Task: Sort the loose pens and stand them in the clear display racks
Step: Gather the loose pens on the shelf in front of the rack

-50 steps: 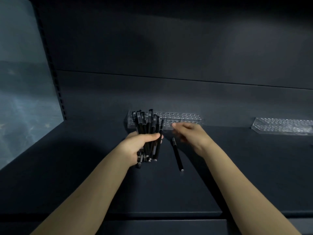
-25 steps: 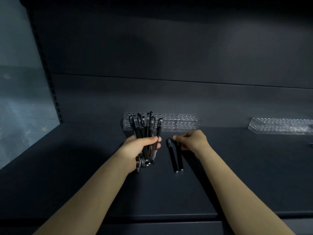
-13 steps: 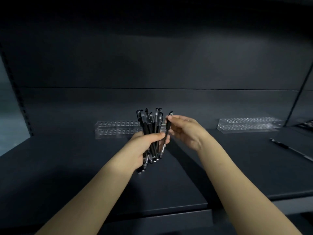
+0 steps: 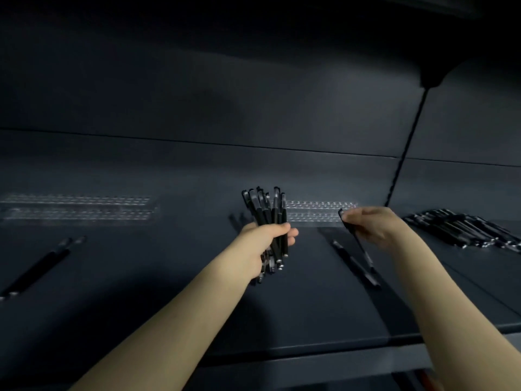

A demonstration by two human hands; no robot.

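We look down on a dark shelf that fills the lower half of the frame, backed by a dark panel. Against that panel, at middle left, lies a long clear display rack, blurred, and we see no pen standing in it. A second clear display rack sits just right of centre, partly hidden behind the hands, its holes also bare where they show. At the right edge a pile of black pens lies flat on the shelf, close-packed side by side. At lower left two black pens lie together, slanting toward the corner.

In the centre our left hand is wrapped round a bundle of black pens, held upright above the shelf with the caps fanning out on top and the tips poking out below the fist. Right of it, our right hand pinches a single black pen near its cap, the tip slanting down to the lower right. Just beside it another black pen lies loose on the shelf, in front of the second rack.
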